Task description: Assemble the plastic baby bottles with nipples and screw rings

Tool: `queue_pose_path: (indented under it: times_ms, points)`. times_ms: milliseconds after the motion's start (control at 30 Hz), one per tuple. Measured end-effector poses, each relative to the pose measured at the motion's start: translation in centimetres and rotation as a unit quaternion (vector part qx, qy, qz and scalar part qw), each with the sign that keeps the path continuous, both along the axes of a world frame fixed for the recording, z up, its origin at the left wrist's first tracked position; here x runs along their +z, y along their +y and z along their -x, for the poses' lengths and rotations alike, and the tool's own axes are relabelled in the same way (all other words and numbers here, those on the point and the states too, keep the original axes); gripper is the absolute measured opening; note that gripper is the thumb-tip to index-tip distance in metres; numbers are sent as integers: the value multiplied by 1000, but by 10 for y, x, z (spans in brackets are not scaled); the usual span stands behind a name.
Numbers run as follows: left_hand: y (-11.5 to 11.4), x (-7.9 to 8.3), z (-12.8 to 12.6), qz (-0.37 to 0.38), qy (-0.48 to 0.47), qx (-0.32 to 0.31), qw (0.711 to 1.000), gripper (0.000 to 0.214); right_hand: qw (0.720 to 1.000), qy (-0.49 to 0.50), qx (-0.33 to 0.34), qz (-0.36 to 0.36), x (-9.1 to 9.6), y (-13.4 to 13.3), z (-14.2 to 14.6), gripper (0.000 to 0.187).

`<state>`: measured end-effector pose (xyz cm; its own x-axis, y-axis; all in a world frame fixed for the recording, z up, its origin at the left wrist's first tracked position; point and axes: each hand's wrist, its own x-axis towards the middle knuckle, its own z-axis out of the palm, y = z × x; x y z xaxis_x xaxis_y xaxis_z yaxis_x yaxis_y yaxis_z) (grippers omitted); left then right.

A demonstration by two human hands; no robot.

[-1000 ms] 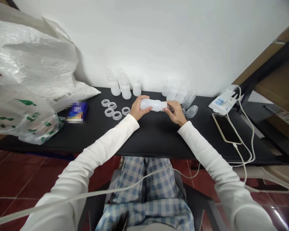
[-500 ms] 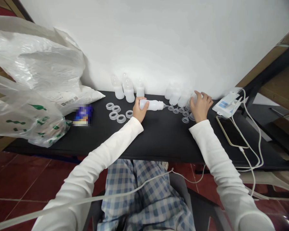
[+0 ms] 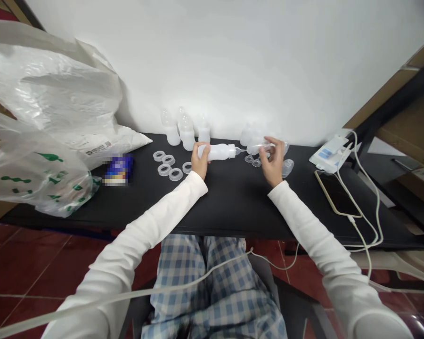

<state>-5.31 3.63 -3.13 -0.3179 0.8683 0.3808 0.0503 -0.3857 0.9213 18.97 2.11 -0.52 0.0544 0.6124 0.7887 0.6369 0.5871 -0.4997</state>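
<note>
Your left hand [image 3: 199,164] has its fingers clamped around a white bottle [image 3: 218,151], which you hold on its side above the tabletop [image 3: 233,202], its neck pointing to your right. A clear teat [image 3: 238,150] sticks out of that neck. Your right hand [image 3: 273,165] faces it, thumb and fingers closed on a clear cap [image 3: 262,146] that lies roughly in line with the teat; you cannot tell whether the two touch, as the clear plastic blurs together. Just left of your left hand, several translucent rings [image 3: 175,174] lie flat, and capped bottles [image 3: 186,133] stand behind them near the wall. Near your right hand are loose teats [image 3: 256,163], another clear dome [image 3: 287,168] and more white bottles [image 3: 246,135]. Farther right, a phone [image 3: 337,193] lies plugged into a cable.
</note>
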Motion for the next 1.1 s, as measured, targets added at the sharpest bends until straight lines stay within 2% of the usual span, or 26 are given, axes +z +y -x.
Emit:
queue_pose_path:
  times_ms: [133, 200, 300, 500, 667, 833, 967, 1100]
  points:
    - [-3, 3, -2, -2, -12, -34, 999, 67, 986, 55, 138, 78, -14, -6, 20, 39]
    - [-4, 4, -2, -1, -14, -49, 999, 68, 979, 51, 175, 91, -16, -10, 25, 39]
    - [-4, 5, -3, 19, -15, -65, 998, 64, 978, 14, 197, 68, -16, -12, 25, 38]
    - [-4, 9, 2, 125, -24, -145, 981, 62, 984, -45, 168, 39, -19, -8, 20, 42]
    - [-8, 12, 3, 122, -35, -206, 970, 66, 990, -34, 127, 59, -17, -12, 20, 45]
    - [-18, 15, -2, 85, 18, -216, 973, 61, 996, -12, 78, 48, -16, -14, 22, 46]
    - [-22, 15, -2, -1, 135, -155, 979, 52, 996, 30, 21, 77, -11, -11, 23, 43]
    - [-21, 14, 0, -113, 256, -117, 953, 56, 981, 103, 53, 156, -3, -8, 24, 44]
